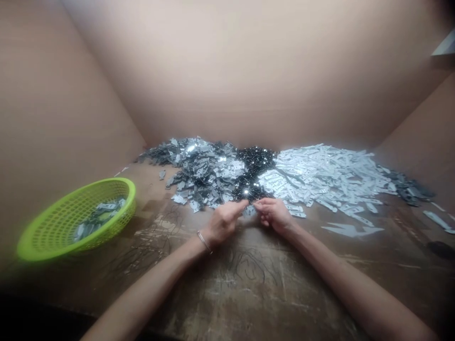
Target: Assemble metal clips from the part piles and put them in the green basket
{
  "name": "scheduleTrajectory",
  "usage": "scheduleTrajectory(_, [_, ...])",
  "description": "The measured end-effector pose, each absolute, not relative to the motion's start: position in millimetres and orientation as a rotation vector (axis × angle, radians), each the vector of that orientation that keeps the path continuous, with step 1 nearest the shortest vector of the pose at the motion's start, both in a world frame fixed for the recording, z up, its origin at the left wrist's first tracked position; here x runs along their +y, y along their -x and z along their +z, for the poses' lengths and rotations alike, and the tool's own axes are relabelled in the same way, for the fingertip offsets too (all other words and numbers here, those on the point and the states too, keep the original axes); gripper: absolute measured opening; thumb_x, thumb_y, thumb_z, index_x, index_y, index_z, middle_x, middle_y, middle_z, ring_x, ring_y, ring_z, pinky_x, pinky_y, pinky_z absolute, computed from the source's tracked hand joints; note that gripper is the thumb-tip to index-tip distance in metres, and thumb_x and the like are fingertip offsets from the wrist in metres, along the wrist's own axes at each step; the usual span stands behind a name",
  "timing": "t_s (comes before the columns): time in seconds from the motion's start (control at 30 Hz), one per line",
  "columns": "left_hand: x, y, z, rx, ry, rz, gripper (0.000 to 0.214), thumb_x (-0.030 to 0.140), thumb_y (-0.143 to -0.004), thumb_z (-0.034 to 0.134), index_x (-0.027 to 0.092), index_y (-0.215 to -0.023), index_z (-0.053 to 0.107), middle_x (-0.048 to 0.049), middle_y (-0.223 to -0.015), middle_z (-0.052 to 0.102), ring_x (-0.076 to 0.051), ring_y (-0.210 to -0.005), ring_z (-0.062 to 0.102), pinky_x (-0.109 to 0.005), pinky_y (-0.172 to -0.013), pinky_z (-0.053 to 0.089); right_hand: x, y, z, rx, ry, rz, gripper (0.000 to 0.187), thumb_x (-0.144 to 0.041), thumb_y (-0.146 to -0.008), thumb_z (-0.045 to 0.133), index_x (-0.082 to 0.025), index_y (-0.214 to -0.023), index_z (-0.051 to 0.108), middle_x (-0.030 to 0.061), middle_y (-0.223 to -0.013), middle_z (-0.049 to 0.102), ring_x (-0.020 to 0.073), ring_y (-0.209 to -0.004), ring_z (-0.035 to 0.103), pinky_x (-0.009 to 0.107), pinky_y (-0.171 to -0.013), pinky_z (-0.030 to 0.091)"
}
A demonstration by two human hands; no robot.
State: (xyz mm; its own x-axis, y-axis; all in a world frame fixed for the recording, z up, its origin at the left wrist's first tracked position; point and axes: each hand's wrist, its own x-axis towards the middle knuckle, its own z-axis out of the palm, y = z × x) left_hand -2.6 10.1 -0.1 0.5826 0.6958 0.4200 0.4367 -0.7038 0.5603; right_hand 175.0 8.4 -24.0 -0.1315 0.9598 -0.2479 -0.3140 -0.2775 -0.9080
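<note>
My left hand, with a bracelet at its wrist, is closed, its index finger pointing toward the other hand. My right hand pinches with thumb and fingers close by. A small metal piece shows between the two hands; which hand grips it I cannot make out. Just beyond the fingertips lies a pile of small shiny black parts. Left of it is a heap of short grey metal plates, and right of it a heap of long pale metal strips.
A yellow-green plastic basket stands tilted at the left with some grey metal pieces inside. Brown panels enclose the worn tabletop. Darker strips and a loose pale strip lie at the right.
</note>
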Motion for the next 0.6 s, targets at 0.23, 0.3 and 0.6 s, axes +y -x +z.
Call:
scheduleTrajectory(0.23, [1.2,-11.5,-4.6,1.125,-1.147,0.814,0.026,0.038,-0.069,0.049,0.013,-0.07,0.044,-0.0024,-0.058,0.052,-0.01,-0.039,0.049,-0.019,-0.027,0.035,7.4,-171.9,-27.1,-0.92,1.137,1.535,0.021,-0.027,-0.057,0.066,-0.01,-0.064,0.057,-0.0034,-0.042,0.047,0.0042,-0.033,0.039,0.015,-0.027,0.029])
scheduleTrajectory(0.3, [-0.2,-16.9,-2.9,1.135,-1.024,0.813,0.023,0.032,-0.065,0.055,0.013,-0.068,0.043,-0.0009,-0.052,0.051,-0.01,-0.035,0.047,-0.02,-0.026,0.035,6.0,-170.5,-27.1,-0.94,1.148,1.52,0.021,-0.028,-0.057,0.066,-0.01,-0.064,0.057,-0.0038,-0.041,0.047,0.0042,-0.031,0.038,0.015,-0.026,0.029])
scheduleTrajectory(0.6, [-0.9,-23.2,-1.2,1.161,-0.833,0.876,0.015,0.022,-0.064,0.054,0.013,-0.064,0.043,0.0007,-0.047,0.05,-0.009,-0.031,0.043,-0.02,-0.026,0.034,0.6,-167.5,-20.4,-1.059,1.171,1.476,0.024,-0.034,-0.059,0.063,-0.012,-0.068,0.058,-0.0039,-0.045,0.048,0.0049,-0.032,0.04,0.016,-0.029,0.03])
